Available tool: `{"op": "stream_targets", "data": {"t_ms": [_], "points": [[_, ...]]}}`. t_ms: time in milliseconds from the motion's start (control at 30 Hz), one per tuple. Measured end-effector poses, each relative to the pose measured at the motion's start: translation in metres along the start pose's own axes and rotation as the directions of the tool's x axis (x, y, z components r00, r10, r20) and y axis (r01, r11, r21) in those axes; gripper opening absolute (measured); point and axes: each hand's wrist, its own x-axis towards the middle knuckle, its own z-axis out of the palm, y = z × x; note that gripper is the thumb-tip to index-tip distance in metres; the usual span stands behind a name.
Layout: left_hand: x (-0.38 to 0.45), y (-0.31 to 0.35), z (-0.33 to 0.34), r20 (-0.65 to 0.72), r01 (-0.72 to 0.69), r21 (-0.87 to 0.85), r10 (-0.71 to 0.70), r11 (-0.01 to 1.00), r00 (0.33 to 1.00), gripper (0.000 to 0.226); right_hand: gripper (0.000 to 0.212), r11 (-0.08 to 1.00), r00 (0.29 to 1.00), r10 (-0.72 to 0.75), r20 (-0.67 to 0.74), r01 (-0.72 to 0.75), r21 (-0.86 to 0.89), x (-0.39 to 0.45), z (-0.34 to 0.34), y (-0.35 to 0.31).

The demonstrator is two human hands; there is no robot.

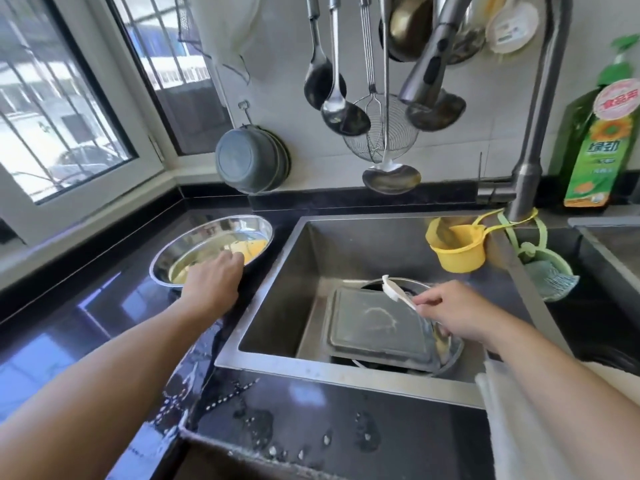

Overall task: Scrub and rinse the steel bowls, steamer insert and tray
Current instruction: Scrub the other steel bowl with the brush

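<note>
From the head camera, the left hand (pixel 216 277) reaches out over the dark counter (pixel 114 306) to a steel bowl (pixel 194 251) standing left of the sink (pixel 277 306). Its fingers curl over the bowl's near rim and grip it. Yellow liquid lies in the bowl.

The right hand (pixel 457 315) is over the sink and pinches a small white scraper (pixel 394 291) between thumb and fingers, its tip pointing up and left. Just below it a square tray (pixel 377 327) lies upside down, tilted, on top of a round steel piece in the sink bottom; whether that piece is a bowl or the steamer insert cannot be told. A pale smear marks the tray's base.

The tap (pixel 540 126) rises at the sink's far right corner, with a yellow cup (pixel 453 251) and a green holder (pixel 547 275) hung from its foot. A soap bottle (pixel 599 143) stands right of it. Ladles (pixel 332 98) and a wire skimmer (pixel 381 133) hang on the wall. Water drops spot the near counter.
</note>
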Motion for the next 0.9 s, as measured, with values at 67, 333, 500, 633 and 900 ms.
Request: {"op": "stream_targets", "data": {"t_ms": [67,333,500,633,900], "points": [[-0.009,-0.001,-0.010,-0.059,-0.057,0.010,0.057,0.998,0.997,0.029,0.019,1.000,1.000,0.004,0.003,-0.004,-0.004,0.000,-0.001,0.001],[-0.053,0.006,-0.108,-0.308,-0.259,0.052,0.262,0.965,0.915,0.035,0.020,0.999,0.999,0.000,-0.033,0.001,0.042,-0.012,-0.011,-0.002],[-0.074,0.037,-0.178,-0.356,-0.271,-0.152,0.203,0.951,0.912,0.017,0.017,0.962,0.970,0.044,-0.241,0.023,0.270,-0.018,-0.031,-0.004],[-0.060,0.067,-0.197,-0.222,-0.138,-0.516,0.023,0.845,0.975,0.027,0.017,0.924,0.917,0.135,-0.375,0.020,0.382,-0.023,-0.050,-0.003],[-0.001,0.124,-0.155,0.238,0.213,-0.899,0.019,0.383,0.971,0.022,0.016,0.941,0.914,0.150,-0.376,-0.016,0.337,-0.026,-0.049,-0.004]]}}
